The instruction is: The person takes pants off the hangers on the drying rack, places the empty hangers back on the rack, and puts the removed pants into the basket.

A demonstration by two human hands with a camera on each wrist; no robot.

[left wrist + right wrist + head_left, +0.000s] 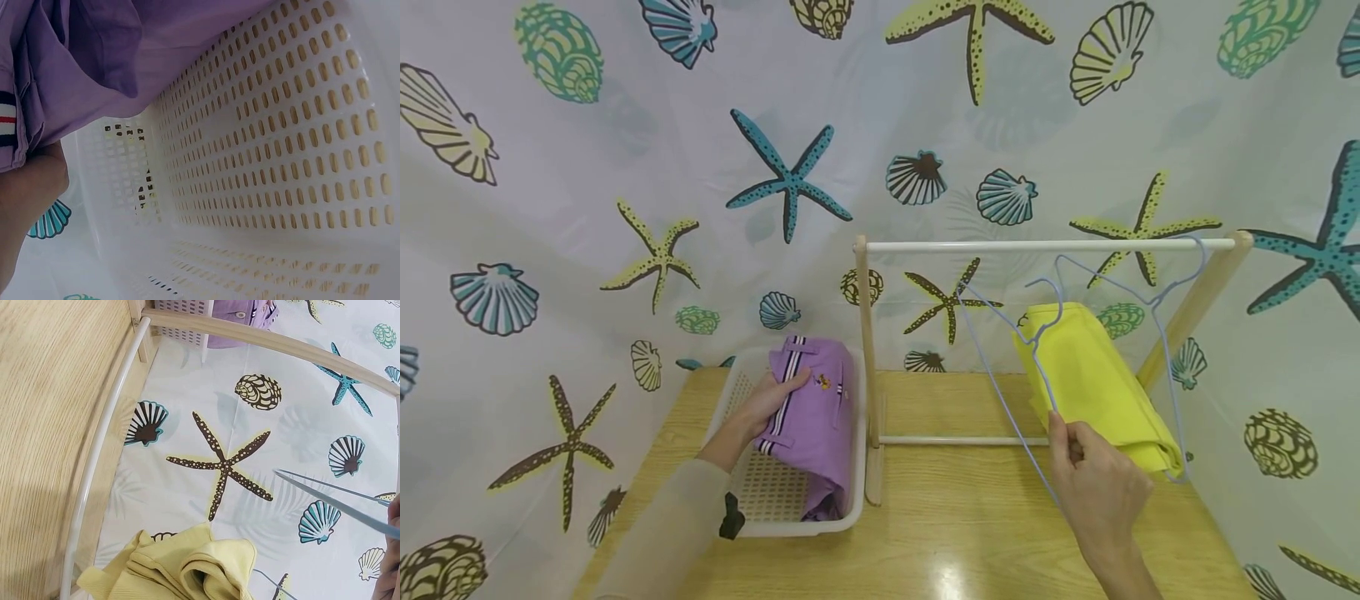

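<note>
My left hand [767, 398] grips folded purple pants [823, 412] by the striped waistband, thumb on top, over the white basket [842, 527]. The lower part of the pants hangs into the basket. In the left wrist view, the purple cloth [181, 31] drapes past the hand [31, 194]. My right hand [1097, 479] pinches a bluish-purple wire hanger [1036, 340] by one side, its hook pointing up. Just behind that hanger, a folded yellow garment [1086, 367] hangs on a second hanger [1165, 350]. The right wrist view shows the held hanger [337, 503] bare.
A wooden rack with a white top rail [970, 247] stands on the wood-grain table [947, 517]; the second hanger hooks over this rail near its right post [1195, 308]. The basket is left of the rack's left post [867, 350]. A shell-and-starfish printed curtain [865, 108] surrounds the table.
</note>
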